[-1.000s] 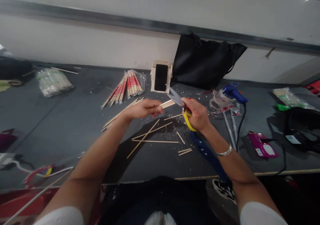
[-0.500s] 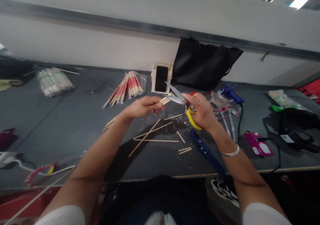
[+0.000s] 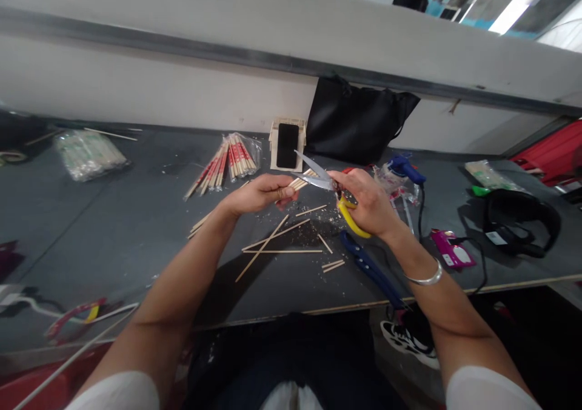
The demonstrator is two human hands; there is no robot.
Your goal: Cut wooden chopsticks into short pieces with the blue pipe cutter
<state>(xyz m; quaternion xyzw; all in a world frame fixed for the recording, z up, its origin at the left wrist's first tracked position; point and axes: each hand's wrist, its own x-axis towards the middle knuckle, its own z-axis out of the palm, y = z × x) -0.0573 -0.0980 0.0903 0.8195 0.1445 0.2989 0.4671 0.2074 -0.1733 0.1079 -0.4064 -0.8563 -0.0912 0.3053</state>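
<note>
Pinched in my left hand [image 3: 262, 194] is a small bundle of thin wooden sticks [image 3: 300, 183], their ends pointing up and right. My right hand [image 3: 367, 202] grips a pair of scissors [image 3: 347, 214] with yellow on the handle. The blades are spread, and the stick ends lie at or between them; I cannot tell whether they touch. Below the hands, several loose sticks [image 3: 282, 252] lie crossed on the dark table [image 3: 150, 216]. Short cut pieces [image 3: 333, 265] and pale crumbs are scattered to their right.
A phone [image 3: 287, 145] leans at the back beside a black bag [image 3: 354, 122]. Packs of red-wrapped chopsticks [image 3: 240, 155] lie left of it. To the right are a blue-handled tool [image 3: 370, 268], a blue glue gun [image 3: 408, 167], a magenta box [image 3: 452, 249] and black headphones [image 3: 522, 222].
The view has shifted a little, so the table things on the right sit further left. Both hands keep nearly the same pose, with the scissors still spread at the sticks.
</note>
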